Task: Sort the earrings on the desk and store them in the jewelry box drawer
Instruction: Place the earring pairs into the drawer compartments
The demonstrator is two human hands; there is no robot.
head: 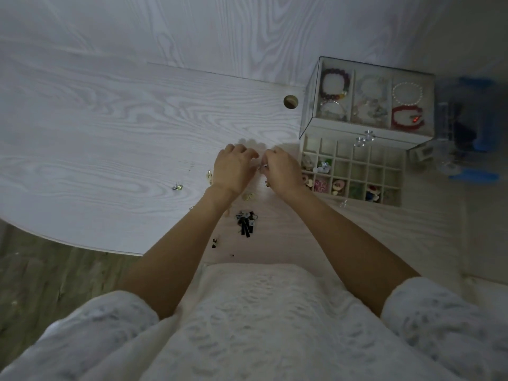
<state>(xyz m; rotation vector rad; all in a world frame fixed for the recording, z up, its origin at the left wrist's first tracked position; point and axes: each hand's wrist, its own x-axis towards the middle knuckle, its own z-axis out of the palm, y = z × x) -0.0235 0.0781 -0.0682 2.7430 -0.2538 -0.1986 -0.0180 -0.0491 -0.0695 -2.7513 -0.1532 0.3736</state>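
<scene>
**Between the fingertips: one earring in hand, drawer waiting**

Between the two hands, just left of the drawer, sits a small silvery earring [262, 166], pinched by the right hand [281, 170]. Left hand [233, 167] is curled close, fingertips meeting the same spot; whether it grips the piece too, cannot tell. Looks like pairing or fastening a stud before storing.

Loose earrings lie on the pale wood-grain desk [110, 127]: a black tasselled cluster [246, 222] near the body, gold pieces [248, 197] under the wrists, a small yellow-green stud [177, 187] well to the left.

Next move, by judgement: carry the piece right and drop it into an empty cell, so a fine pinch and a clean release.

White gridded pull-out drawer [353, 171] stands open; nearer and left cells hold coloured earrings, far cells look empty. Above it, the glass-lidded jewelry box top [371, 97] holds beaded bracelets in purple, pale, white and red.
</scene>
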